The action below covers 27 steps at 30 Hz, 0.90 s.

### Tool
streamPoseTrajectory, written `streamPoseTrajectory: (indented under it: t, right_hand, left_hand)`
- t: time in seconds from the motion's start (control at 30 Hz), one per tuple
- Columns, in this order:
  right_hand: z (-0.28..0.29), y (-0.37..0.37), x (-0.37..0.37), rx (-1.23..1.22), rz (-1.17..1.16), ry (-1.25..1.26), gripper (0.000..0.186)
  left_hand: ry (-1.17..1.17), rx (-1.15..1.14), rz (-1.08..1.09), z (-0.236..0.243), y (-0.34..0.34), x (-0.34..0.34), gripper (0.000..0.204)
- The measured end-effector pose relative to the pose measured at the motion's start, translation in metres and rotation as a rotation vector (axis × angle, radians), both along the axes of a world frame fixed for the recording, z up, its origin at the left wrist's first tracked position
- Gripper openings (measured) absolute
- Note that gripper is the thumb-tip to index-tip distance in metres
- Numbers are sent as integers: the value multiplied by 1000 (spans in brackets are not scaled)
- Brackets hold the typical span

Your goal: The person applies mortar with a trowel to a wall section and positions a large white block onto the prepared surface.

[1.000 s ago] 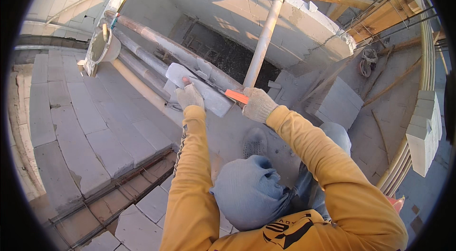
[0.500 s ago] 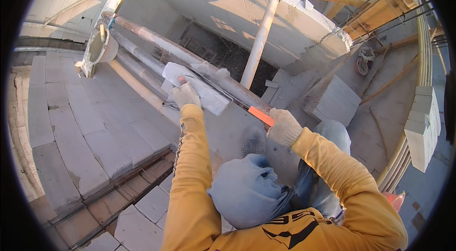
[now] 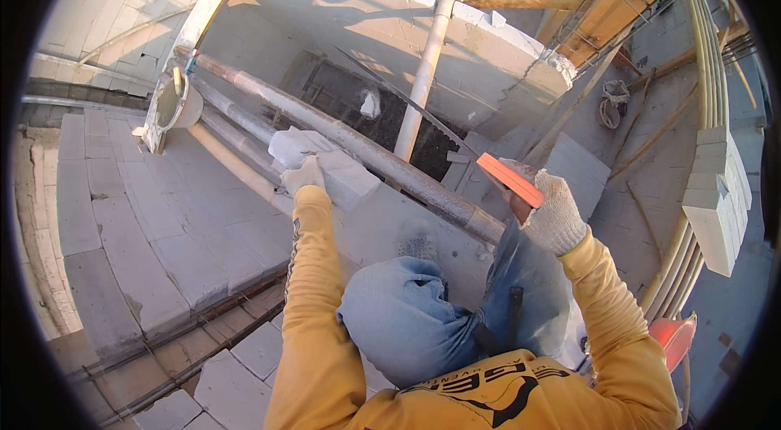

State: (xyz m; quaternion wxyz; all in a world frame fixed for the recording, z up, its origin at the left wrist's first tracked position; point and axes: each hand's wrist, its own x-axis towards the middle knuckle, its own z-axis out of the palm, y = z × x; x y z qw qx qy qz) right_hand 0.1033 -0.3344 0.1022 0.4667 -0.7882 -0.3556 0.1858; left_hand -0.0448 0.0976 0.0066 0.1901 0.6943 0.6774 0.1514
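The person's two gloved hands are well apart. The right hand (image 3: 555,214) is closed around an orange-handled handsaw (image 3: 506,177), whose long thin blade (image 3: 455,138) slants away up and to the left, seen nearly edge-on. The blade is clear of the aerated concrete block (image 3: 346,175), and along its length it crosses a slanting pole (image 3: 430,52).

The left hand (image 3: 305,176) lies on the near side of that block, towards its left end, thumb on top; I cannot tell whether its fingers curl under the edge. The block lies just beside a thick long pole (image 3: 419,190), which runs diagonally between it and the pit. A rough white lump (image 3: 370,104) shows against the dark rubble (image 3: 386,125) down there, though I cannot tell whether it rests on it or is in the air.

Behind the pit stands a pale wall (image 3: 342,23). A bucket (image 3: 191,109) is to the left, near the ends of the poles, beyond a broad course of pale blocks (image 3: 175,235). A bent knee in blue jeans (image 3: 399,312) and a dusty shoe (image 3: 417,241) come between the yellow sleeves (image 3: 316,267), and more white blocks (image 3: 716,210) are stacked far to the right
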Motion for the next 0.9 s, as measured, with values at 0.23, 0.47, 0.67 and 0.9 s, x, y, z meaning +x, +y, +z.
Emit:
streamPoseTrajectory:
  t: [0.23, 0.47, 0.67, 0.9]
  right_hand:
    - [17, -182, -36, -369, -418, -128, 26]
    - [42, -292, -209, -651, -1233, 81, 38]
    - [4, -322, -293, -1018, -1527, 500, 50]
    - [-129, -302, -290, -1129, -659, 792, 53]
  left_hand:
    - [-257, -266, 143, -1, -40, -37, 87]
    - [-421, -304, -57, 4, -88, -22, 80]
    - [-508, -383, -120, 4, -106, -24, 75]
    - [-797, -495, -6, 29, -79, -82, 70]
